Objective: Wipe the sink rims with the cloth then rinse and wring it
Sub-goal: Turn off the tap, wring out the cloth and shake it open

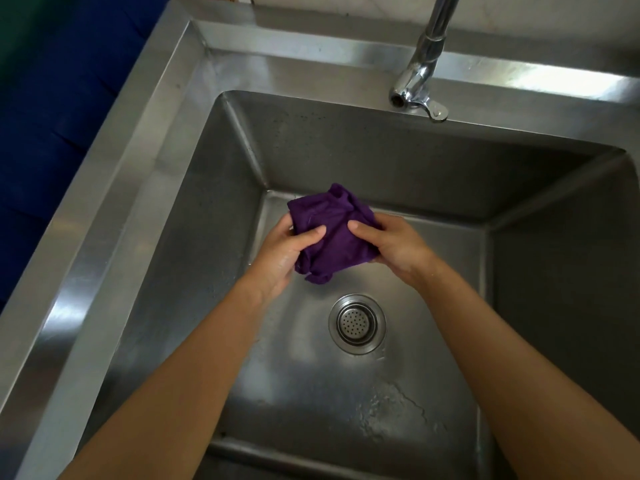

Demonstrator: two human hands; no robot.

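A crumpled purple cloth (334, 233) hangs over the basin of a steel sink (138, 188), held between both hands. My left hand (287, 252) grips its left side with the thumb on top. My right hand (393, 245) grips its right side, thumb pressed on the fabric. The cloth is bunched, with a loose corner drooping below the hands. The sink's wide rim runs along the left and the back.
A chrome tap (420, 76) stands on the back rim, its spout above the basin, with no water running. A round strainer drain (357, 323) sits in the wet basin floor below the hands. Dark blue surface lies left of the sink.
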